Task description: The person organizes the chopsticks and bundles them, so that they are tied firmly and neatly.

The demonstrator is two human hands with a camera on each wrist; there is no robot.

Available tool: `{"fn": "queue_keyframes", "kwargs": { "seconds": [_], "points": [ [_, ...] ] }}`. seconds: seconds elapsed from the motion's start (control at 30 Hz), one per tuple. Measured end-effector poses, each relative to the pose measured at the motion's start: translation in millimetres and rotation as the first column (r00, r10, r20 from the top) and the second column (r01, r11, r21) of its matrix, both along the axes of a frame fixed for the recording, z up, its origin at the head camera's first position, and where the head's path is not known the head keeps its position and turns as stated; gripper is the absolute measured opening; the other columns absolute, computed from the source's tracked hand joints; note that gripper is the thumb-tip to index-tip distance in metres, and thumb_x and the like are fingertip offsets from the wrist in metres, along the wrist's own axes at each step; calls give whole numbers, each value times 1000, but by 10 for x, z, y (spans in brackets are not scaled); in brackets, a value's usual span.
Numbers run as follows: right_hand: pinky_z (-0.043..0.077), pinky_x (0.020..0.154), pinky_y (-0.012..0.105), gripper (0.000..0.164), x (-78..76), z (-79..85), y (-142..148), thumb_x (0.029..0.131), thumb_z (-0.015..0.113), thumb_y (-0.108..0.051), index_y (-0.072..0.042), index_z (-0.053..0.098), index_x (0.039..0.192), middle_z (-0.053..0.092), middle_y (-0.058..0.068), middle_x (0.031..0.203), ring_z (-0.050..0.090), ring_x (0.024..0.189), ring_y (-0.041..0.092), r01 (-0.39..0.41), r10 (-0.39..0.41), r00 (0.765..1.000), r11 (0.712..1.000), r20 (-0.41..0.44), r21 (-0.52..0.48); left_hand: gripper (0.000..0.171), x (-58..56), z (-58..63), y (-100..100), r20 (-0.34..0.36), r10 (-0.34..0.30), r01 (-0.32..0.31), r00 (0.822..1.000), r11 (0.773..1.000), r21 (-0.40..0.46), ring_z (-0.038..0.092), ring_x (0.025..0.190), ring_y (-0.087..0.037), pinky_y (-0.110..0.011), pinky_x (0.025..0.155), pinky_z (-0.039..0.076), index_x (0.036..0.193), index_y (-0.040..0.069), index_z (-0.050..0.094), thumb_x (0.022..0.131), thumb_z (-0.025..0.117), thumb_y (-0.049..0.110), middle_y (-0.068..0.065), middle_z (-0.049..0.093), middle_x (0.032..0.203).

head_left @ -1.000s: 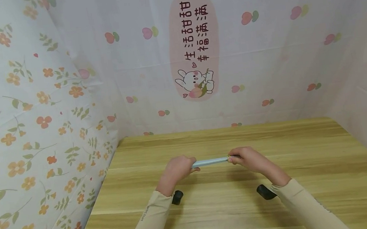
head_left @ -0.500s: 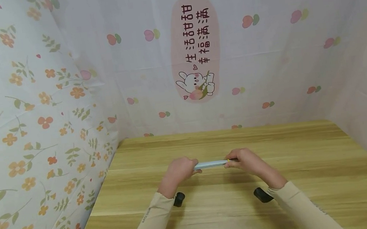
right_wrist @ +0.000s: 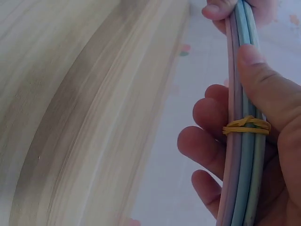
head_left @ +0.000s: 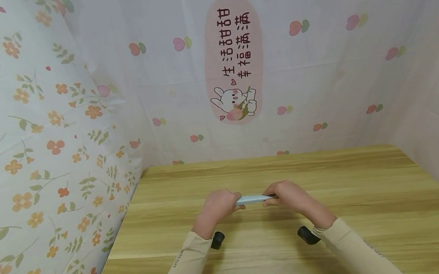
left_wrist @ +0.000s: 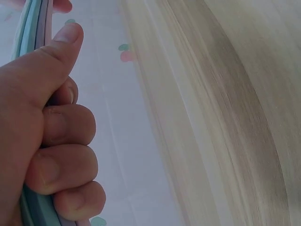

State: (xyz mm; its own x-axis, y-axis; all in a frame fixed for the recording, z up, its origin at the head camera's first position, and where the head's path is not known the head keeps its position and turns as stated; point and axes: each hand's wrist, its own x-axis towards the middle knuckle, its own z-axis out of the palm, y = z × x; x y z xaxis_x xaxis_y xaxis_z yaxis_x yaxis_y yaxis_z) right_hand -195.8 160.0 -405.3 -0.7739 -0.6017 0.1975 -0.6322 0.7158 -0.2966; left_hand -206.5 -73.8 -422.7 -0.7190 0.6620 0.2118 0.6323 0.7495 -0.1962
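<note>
A bundle of slim pastel sticks, pencil-like in pink, lilac, blue and green [head_left: 252, 199], is held level over the table between both hands. My left hand [head_left: 219, 205] grips one end, its fingers curled round the sticks and the thumb along them in the left wrist view. On the other side, my right hand [head_left: 289, 197] holds the bundle with the thumb on top and the fingers behind. A twisted yellow rubber band [right_wrist: 247, 126] circles the sticks within the right hand's grasp. The sticks' ends are hidden.
Below is a wood-grain table [head_left: 258, 259], its far edge meeting a white printed curtain [head_left: 339, 82]. A flowered cloth [head_left: 48, 165] hangs at the left. Black wrist-worn pieces [head_left: 217, 240] show beneath both forearms.
My right hand has moved left along the bundle, closer to the left hand, so less of the sticks shows between them. The rubber band, seen earlier in the head view, is now covered there.
</note>
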Motion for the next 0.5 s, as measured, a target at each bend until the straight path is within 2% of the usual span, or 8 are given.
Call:
{"fn": "queue_keyframes", "kwargs": {
  "seconds": [0.17,0.27,0.4,0.5],
  "points": [
    [48,63,23,30,24,23,11,85,70,-25,-3,71,105,71,6,94,61,71,7,35,-35,998,999,51,-6,30,1,-19,12,13,9,-9,1000,1000,9,39,45,-2,-19,42,35,80,18,61,84,66,48,8,57,59],
    [50,67,29,35,29,39,55,87,68,-28,-2,69,111,71,7,98,61,74,10,87,-87,993,996,83,8,29,5,-17,-2,32,12,-13,999,1000,18,42,45,-2,-18,43,35,80,18,61,84,66,46,7,58,59],
    [49,66,32,26,43,68,162,89,66,-26,-5,70,102,69,3,91,59,72,12,128,-129,982,992,136,19,28,25,25,-42,70,29,-31,997,999,24,44,45,-3,-19,43,33,80,17,59,84,67,44,6,55,57],
    [45,63,28,17,46,85,232,91,63,-24,-8,68,95,66,-2,84,53,67,8,102,-101,979,995,175,3,29,39,55,-70,85,36,-39,996,999,34,42,45,-4,-19,43,31,79,17,58,85,67,44,6,52,55]
  ]
}}
